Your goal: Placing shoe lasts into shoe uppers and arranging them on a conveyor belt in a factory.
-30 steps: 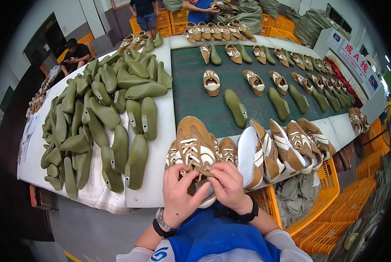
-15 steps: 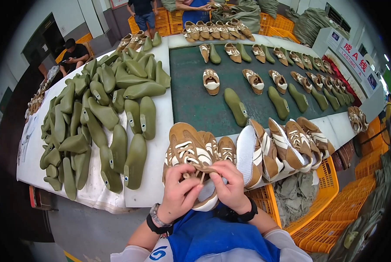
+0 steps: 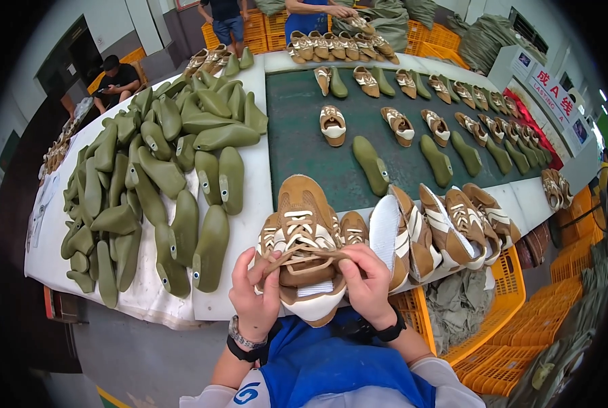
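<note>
A brown sneaker [image 3: 302, 204] with white stripes and laces lies at the table's near edge, its heel toward me. My left hand [image 3: 256, 285] pinches one end of a brown lace [image 3: 304, 257] above the shoe's tongue. At the other end, my right hand [image 3: 366, 282] has its fingers closed on the lace, so it stretches across the shoe opening. More brown sneakers [image 3: 446, 228] lean in a row just right of my right hand, one showing a white insole [image 3: 384, 231]. Other shoes sit partly hidden behind the one I work on.
Green shoe lasts [image 3: 161, 170] are heaped on the white table [image 3: 246, 285] at left. A dark green belt [image 3: 304, 166] carries rows of shoes and lasts. An orange crate [image 3: 508, 299] with grey cloth stands at lower right. A co-worker [image 3: 310, 13] handles a shoe across the table.
My hands have moved apart, pulling the lace out sideways between them. The shoe's tongue and opening show more now. Across the table, the co-worker's hands have shifted with a shoe.
</note>
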### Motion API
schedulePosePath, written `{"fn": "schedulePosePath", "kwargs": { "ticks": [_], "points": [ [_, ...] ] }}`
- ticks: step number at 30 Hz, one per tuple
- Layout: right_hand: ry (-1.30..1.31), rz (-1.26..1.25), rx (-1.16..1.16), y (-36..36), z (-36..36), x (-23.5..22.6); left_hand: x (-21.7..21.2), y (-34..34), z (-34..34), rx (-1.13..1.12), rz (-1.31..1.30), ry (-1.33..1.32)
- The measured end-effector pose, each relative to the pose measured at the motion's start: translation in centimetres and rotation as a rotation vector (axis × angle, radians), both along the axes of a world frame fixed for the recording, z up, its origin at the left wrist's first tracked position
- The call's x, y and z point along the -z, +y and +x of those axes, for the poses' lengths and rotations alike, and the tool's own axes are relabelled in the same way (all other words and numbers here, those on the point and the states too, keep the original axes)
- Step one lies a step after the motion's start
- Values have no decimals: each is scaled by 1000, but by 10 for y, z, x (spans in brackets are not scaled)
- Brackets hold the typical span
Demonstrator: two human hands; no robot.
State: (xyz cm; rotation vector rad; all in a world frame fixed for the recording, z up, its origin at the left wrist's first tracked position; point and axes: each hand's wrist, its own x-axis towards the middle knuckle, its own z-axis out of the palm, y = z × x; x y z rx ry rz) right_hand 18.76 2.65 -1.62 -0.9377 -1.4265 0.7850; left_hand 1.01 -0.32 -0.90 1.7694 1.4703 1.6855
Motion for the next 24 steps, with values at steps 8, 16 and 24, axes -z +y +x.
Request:
{"fn": "schedulePosePath", "kwargs": {
  "ticks": [8, 16, 24],
  "points": [
    [-263, 186, -124, -20, 10, -33, -3, 10, -10, -100, 125, 272],
    [-535, 227, -275, -20, 3, -29, -10, 13, -11, 66, -27, 184],
    [-46, -1, -180, -20, 45, -11, 45, 7, -136, -507, -446, 1025]
  ]
}}
